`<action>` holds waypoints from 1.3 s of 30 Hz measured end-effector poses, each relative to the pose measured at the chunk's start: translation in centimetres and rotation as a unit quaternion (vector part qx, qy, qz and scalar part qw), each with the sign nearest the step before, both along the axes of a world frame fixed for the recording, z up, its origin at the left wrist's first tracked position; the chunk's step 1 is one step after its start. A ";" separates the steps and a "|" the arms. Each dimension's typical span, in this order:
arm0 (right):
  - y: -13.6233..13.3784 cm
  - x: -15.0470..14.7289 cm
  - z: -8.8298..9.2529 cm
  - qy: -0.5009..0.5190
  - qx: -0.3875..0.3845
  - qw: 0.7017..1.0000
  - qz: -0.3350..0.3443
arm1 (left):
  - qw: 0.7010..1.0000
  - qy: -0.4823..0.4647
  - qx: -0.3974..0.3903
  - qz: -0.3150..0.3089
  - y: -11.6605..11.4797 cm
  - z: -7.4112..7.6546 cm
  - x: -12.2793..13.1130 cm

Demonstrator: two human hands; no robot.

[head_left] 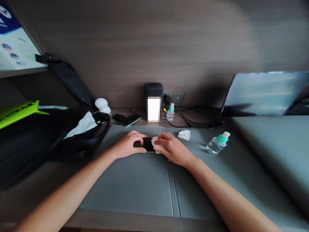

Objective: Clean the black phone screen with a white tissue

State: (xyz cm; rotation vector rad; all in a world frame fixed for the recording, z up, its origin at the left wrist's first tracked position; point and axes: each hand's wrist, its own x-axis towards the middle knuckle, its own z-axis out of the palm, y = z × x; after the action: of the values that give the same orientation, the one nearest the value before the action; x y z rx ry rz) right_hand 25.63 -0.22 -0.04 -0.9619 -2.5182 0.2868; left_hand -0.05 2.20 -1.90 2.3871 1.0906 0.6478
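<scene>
A dark phone lies flat on the grey desk mat in front of me. My left hand rests over its left end, fingers curled on it, holding it down. My right hand is closed on a small white wipe and presses it against the phone's right part. The phone's ends are hidden under my fingers.
A crumpled white tissue and a small clear bottle with a teal cap lie to the right. Another small bottle, a second phone, cables and a dark speaker stand at the back. A black bag fills the left; a laptop stands at the right.
</scene>
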 end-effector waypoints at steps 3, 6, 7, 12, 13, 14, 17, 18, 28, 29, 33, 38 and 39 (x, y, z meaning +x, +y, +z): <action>0.0 0.3 -0.1 -0.005 0.007 1.000 -0.024 | 1.000 -0.002 0.003 -0.002 0.0 -0.1 0.0; -0.3 0.1 -0.1 -0.002 0.005 1.000 -0.007 | 1.000 -0.006 -0.001 -0.002 0.0 -0.1 0.0; -0.4 0.0 0.0 0.000 0.003 1.000 0.002 | 1.000 -0.006 -0.003 -0.002 0.0 0.0 0.0; 0.0 0.2 0.1 -0.006 0.007 1.000 -0.021 | 1.000 0.001 -0.004 0.001 0.0 0.0 0.0; 0.0 0.4 0.2 -0.011 0.006 0.999 -0.031 | 1.000 0.002 -0.003 0.001 0.0 0.0 0.0; 0.0 0.5 0.2 -0.014 0.004 0.999 -0.037 | 1.000 0.002 -0.001 0.002 0.0 -0.1 0.0; -0.2 0.6 0.1 -0.014 -0.001 1.000 -0.022 | 1.000 -0.002 0.001 0.001 0.1 -0.2 -0.1; -0.3 0.5 0.0 -0.010 0.000 1.000 -0.014 | 1.000 -0.003 0.000 -0.001 0.1 -0.2 -0.1; -0.2 0.8 0.1 -0.017 0.009 0.999 -0.042 | 1.000 -0.003 0.000 0.000 0.0 -0.2 -0.1; -0.3 0.7 0.1 -0.014 0.009 0.999 -0.028 | 1.000 -0.002 0.000 -0.001 0.0 -0.2 -0.1; 0.0 0.6 -0.2 -0.003 0.012 1.000 -0.017 | 1.000 -0.001 -0.001 -0.001 0.0 -0.1 -0.1; 0.0 0.8 -0.1 -0.012 0.014 0.998 -0.056 | 1.000 -0.002 0.004 0.000 0.1 -0.2 -0.1; -0.1 0.8 0.0 -0.010 0.012 0.999 -0.044 | 1.000 -0.002 0.004 0.000 0.1 -0.2 -0.1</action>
State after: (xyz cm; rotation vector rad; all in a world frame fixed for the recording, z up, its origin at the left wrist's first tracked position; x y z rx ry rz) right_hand 26.38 -0.29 -0.08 -1.0666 -2.4830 0.2214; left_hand -0.11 2.30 -2.10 2.3921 1.0886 0.6572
